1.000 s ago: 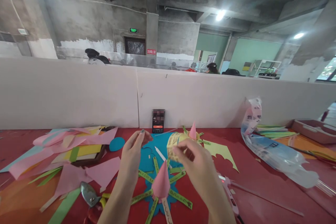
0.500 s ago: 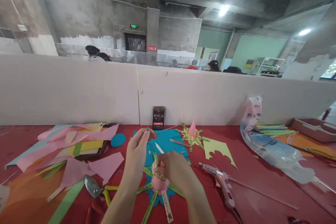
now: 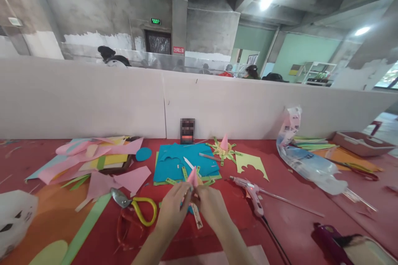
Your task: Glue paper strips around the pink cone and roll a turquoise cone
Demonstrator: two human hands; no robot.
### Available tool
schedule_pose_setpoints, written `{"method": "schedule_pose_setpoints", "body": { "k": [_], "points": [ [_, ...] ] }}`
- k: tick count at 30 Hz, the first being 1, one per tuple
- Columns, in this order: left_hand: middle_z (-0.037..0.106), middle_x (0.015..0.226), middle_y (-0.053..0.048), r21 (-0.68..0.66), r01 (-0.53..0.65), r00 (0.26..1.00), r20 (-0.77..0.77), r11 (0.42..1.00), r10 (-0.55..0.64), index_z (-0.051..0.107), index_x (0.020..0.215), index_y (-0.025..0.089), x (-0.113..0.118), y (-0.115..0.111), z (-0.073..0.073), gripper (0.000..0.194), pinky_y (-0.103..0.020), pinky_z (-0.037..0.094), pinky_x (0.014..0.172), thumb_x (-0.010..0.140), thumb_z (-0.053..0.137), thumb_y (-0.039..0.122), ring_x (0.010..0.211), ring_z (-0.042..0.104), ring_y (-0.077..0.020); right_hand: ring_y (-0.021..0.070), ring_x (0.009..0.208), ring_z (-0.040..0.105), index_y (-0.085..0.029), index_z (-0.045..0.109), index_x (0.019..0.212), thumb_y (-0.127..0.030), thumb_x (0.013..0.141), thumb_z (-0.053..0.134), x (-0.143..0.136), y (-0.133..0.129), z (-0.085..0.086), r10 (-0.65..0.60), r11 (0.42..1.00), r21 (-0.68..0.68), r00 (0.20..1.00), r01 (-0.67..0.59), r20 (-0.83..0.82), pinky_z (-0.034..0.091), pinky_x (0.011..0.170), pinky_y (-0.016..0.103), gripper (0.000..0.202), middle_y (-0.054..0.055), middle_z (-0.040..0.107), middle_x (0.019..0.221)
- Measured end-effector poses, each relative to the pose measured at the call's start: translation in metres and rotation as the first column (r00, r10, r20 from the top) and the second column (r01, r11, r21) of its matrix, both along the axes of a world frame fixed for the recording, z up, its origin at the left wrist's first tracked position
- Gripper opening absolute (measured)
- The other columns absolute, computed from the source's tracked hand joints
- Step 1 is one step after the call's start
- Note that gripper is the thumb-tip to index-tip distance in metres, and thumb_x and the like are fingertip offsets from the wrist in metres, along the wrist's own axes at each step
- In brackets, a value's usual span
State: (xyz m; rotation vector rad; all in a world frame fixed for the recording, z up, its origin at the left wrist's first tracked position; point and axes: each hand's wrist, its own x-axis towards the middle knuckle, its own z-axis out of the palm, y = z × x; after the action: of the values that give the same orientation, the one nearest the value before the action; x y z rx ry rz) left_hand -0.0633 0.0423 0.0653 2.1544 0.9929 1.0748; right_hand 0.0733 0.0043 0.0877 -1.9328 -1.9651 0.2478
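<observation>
Fingers hide the pink cone's (image 3: 193,177) base; white mask (image 3: 16,221) cut off.

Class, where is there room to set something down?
Bare red table between the black cable and purple object, and between the plastic bag and clear rod. Crowded: paper scraps and scissors at left; left hand and right hand at pink cone.

The phone (image 3: 187,131) stands behind the sheets (image 3: 183,161), left of the glue gun (image 3: 254,196)
</observation>
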Motion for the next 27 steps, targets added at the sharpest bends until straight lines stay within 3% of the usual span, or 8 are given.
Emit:
{"method": "schedule_pose_setpoints", "body": {
  "k": [4, 12, 18, 23, 27],
  "points": [
    [0.061, 0.109, -0.008, 0.101, 0.119, 0.99, -0.089, 0.988, -0.111, 0.057, 0.102, 0.021, -0.003, -0.007, -0.027, 0.026, -0.028, 0.042, 0.09, 0.086, 0.036, 0.02, 0.103, 0.055, -0.0173, 0.0129, 0.072, 0.059, -0.022, 0.061, 0.075, -0.018, 0.081, 0.05, 0.002, -0.007, -0.014, -0.016, 0.995, 0.1, 1.0, 0.018, -0.023, 0.027, 0.054, 0.022, 0.013, 0.001, 0.065, 0.078],
    [0.063, 0.105, -0.006, 0.135, 0.126, 0.975, -0.198, 0.983, -0.097, 0.058, 0.103, 0.023, -0.005, 0.002, -0.042, 0.03, -0.031, 0.044, 0.089, 0.083, 0.038, 0.017, 0.1, 0.057, -0.0193, 0.0131, 0.069, 0.053, -0.022, 0.063, 0.074, -0.015, 0.08, 0.047, 0.012, -0.012, -0.044, -0.087, 0.968, 0.226, 0.991, 0.109, -0.104, 0.032, 0.057, 0.021, 0.019, 0.001, 0.06, 0.077],
    [0.065, 0.094, -0.005, 0.048, 0.112, 0.974, -0.205, 0.993, -0.1, 0.062, 0.094, 0.024, -0.007, 0.008, -0.041, 0.026, -0.028, 0.047, 0.08, 0.085, 0.038, 0.022, 0.086, 0.06, -0.0174, 0.0132, 0.065, 0.052, -0.022, 0.064, 0.069, -0.023, 0.082, 0.051, 0.007, -0.011, -0.047, -0.078, 0.962, 0.247, 0.983, 0.118, -0.167, 0.035, 0.058, 0.021, 0.018, 0.001, 0.057, 0.07],
    [0.065, 0.093, -0.004, -0.114, 0.074, 0.989, -0.121, 0.991, -0.088, 0.062, 0.09, 0.024, -0.008, 0.006, -0.036, 0.022, -0.03, 0.046, 0.078, 0.083, 0.041, 0.024, 0.088, 0.058, -0.0187, 0.0133, 0.066, 0.053, -0.021, 0.063, 0.068, -0.031, 0.082, 0.053, 0.002, -0.012, -0.049, -0.052, 0.964, 0.242, 0.972, 0.109, -0.228, 0.037, 0.061, 0.021, 0.02, 0.002, 0.057, 0.07],
    [0.065, 0.092, -0.003, -0.161, 0.108, 0.991, -0.064, 0.981, -0.119, 0.061, 0.089, 0.024, -0.008, 0.005, -0.035, 0.018, -0.03, 0.045, 0.08, 0.082, 0.044, 0.023, 0.089, 0.058, -0.0183, 0.0135, 0.068, 0.054, -0.021, 0.061, 0.07, -0.031, 0.081, 0.054, 0.002, -0.012, -0.053, -0.071, 0.961, 0.243, 0.965, 0.134, -0.254, 0.037, 0.062, 0.021, 0.017, 0.002, 0.059, 0.074]
  ]
}}
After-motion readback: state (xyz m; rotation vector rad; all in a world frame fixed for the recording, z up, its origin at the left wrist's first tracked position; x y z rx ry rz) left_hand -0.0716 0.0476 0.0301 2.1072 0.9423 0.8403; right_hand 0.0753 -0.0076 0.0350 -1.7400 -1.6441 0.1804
